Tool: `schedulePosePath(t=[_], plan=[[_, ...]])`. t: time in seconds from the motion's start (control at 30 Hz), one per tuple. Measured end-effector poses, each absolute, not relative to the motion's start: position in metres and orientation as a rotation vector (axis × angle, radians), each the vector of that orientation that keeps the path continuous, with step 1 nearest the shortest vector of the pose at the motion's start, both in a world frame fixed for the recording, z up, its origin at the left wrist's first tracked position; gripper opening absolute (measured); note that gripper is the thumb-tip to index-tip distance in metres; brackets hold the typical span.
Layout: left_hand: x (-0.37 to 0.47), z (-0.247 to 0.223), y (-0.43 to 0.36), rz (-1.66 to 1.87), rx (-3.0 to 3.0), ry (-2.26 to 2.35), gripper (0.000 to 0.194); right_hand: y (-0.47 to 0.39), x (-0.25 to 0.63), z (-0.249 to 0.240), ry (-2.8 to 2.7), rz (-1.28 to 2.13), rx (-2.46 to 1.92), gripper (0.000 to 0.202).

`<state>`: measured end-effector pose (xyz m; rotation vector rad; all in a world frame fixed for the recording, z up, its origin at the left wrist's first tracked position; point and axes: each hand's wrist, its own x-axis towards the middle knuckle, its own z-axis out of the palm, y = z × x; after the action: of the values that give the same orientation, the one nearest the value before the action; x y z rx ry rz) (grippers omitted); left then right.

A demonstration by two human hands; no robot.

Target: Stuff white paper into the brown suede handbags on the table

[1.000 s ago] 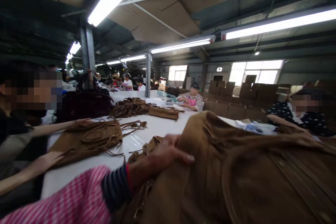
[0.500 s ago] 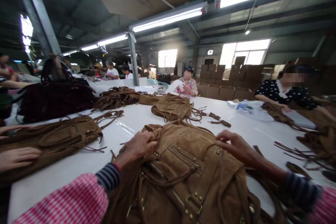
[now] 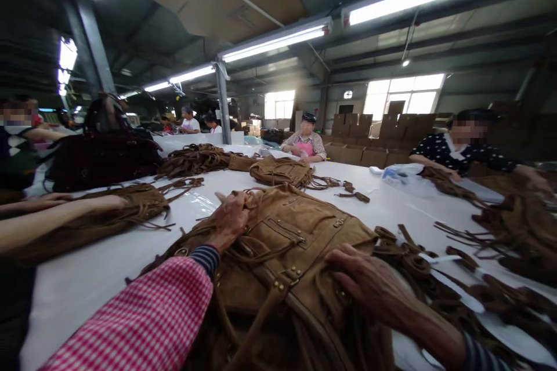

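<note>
Brown suede bag (image 3: 278, 264) lies on the white table (image 3: 108, 290) directly before the wearer, zips and riveted fittings uppermost. Left hand (image 3: 232, 214) sits at its upper-left edge, fingers curled inward; the fingertips are obscured, so can't tell if they pinch the suede. Right hand (image 3: 369, 281) rests on the bag's right side, loosely spread, fingers slightly bent, gripping nothing. Step in hand reads as handling and settling the bag. Next move, my judgement, calls for 2 hands working together: leather looks limp, and loose straps (image 3: 413, 266) lie just beside.
</note>
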<state>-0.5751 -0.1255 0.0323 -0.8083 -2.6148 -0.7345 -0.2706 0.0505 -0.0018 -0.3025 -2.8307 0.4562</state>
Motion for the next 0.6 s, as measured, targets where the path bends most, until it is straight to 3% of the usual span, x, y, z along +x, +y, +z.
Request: schedulePosePath(t=[0.1,0.37,0.6], plan=[[-0.537,0.046,-0.116,-0.921,-0.904,-2.468,0.024,0.051,-0.272,-0.007,-2.736,0.382,-0.307,0.027],[-0.486,0.11,-0.167,-1.692,-0.782,-2.172,0.038,0.052,-0.157,0.002,-2.261,0.803,-0.447,0.027],[-0.427,0.028,-0.28,-1.978,-0.689,-2.402,0.045,-0.016,-0.047,-0.062,-2.206,1.078,-0.601,0.03]])
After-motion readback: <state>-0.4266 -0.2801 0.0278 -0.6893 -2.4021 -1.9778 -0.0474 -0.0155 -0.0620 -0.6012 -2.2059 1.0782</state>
